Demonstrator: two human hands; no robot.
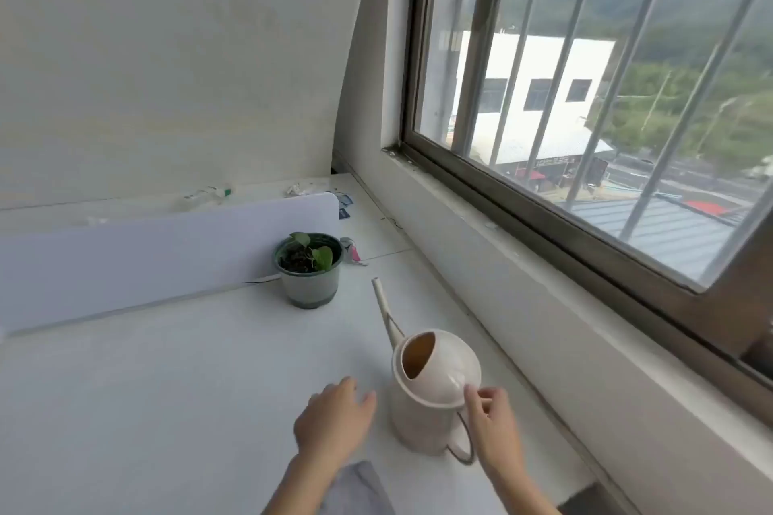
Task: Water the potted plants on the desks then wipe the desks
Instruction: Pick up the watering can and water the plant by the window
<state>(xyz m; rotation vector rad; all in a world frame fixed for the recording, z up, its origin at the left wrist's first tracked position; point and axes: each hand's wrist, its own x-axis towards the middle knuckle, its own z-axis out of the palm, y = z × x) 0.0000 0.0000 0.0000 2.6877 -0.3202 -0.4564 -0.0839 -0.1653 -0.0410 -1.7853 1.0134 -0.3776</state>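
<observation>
Cream watering can (435, 397) near-right; my right hand (493, 426) touches its rim, fingers curled, can't tell if gripping; left hand (334, 418) beside it, fingers loose.

Bright soft daylight from the window (585, 117) on my right; desk (167, 389) evenly lit, faint shadows. Wide-angle bends the edges. Everything slightly soft, clutter (209, 193) at the back blurry.

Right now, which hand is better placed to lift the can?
Right: the right hand is at the can rim, just above the handle; the left hand hovers open on the side away from it.
</observation>
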